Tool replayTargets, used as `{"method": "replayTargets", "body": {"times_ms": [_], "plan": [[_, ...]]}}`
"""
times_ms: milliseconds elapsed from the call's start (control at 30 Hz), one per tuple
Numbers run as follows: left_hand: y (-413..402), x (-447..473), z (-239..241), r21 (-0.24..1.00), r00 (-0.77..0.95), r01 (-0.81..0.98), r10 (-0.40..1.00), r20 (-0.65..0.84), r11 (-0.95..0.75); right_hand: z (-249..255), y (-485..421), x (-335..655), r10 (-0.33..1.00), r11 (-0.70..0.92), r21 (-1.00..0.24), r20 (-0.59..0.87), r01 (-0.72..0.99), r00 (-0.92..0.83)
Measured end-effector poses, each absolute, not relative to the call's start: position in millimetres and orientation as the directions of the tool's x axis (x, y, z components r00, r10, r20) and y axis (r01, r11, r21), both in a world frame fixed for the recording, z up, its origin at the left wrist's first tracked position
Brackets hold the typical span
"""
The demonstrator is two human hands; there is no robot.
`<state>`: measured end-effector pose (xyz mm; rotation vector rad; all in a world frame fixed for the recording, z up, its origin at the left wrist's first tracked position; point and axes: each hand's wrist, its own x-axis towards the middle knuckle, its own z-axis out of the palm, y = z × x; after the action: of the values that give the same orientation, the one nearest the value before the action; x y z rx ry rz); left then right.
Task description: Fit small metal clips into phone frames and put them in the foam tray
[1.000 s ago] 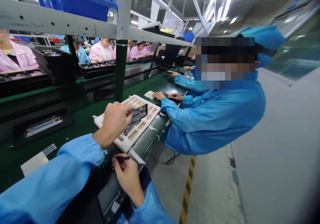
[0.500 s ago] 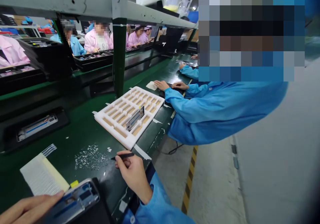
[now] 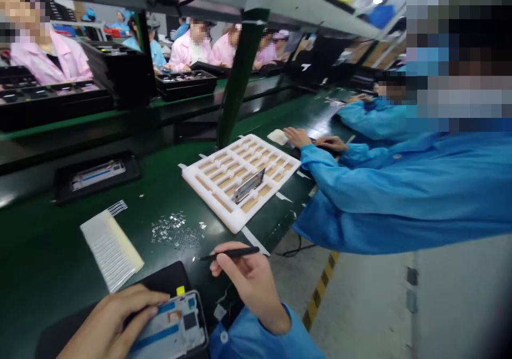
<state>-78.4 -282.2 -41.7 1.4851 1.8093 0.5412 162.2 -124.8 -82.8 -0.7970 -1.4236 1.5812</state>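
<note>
At the bottom, my left hand [image 3: 116, 316] holds the edge of a phone frame [image 3: 186, 329], thumb and fingers at its upper left side. The frame has blue strips, an orange patch and a yellow tab, and lies on a black pad [image 3: 168, 276]. My right hand [image 3: 250, 279] is closed around slim black tweezers [image 3: 240, 252], their tip pointing left just above the bench. Small silvery pieces [image 3: 176, 231] are scattered left of the tip. A sheet of pale strips [image 3: 110, 249] lies farther left.
A white foam tray [image 3: 236, 222] with slots stands ahead, one phone frame [image 3: 248, 186] upright in it. Another phone frame [image 3: 98, 175] lies in a black holder at left. A co-worker's blue sleeve [image 3: 360, 188] is at right. A green post [image 3: 240, 76] rises behind the tray.
The view has swung, so the bench things sit farther right. The phone frame under my left hand shows more fully and looks flatter. My right hand still grips the tweezers.
</note>
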Motion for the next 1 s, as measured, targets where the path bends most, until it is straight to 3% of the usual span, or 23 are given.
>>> {"method": "replayTargets", "body": {"times_ms": [133,300,500,1000], "plan": [[-277.1,-68.2,-32.9,0.719,-0.080,0.631,0.946,-0.314,0.292,-60.8,-148.1,159.4,0.756,0.025,-0.982,0.140,-0.186,-0.639],[-277.8,-63.7,-35.4,0.740,-0.090,0.604,0.947,-0.308,0.298,-53.4,-156.6,146.5,0.656,0.214,-0.977,0.154,-0.014,-0.739],[-279.1,-61.7,-41.9,0.741,-0.097,0.606,0.951,-0.292,0.289,-56.7,-154.5,143.4,0.663,0.222,-0.971,0.087,0.084,-0.743],[-278.0,-51.3,-44.3,0.707,-0.200,0.610,0.932,-0.301,0.359,-57.7,-157.9,142.3,0.703,0.261,-0.963,0.139,0.071,-0.697]]}}
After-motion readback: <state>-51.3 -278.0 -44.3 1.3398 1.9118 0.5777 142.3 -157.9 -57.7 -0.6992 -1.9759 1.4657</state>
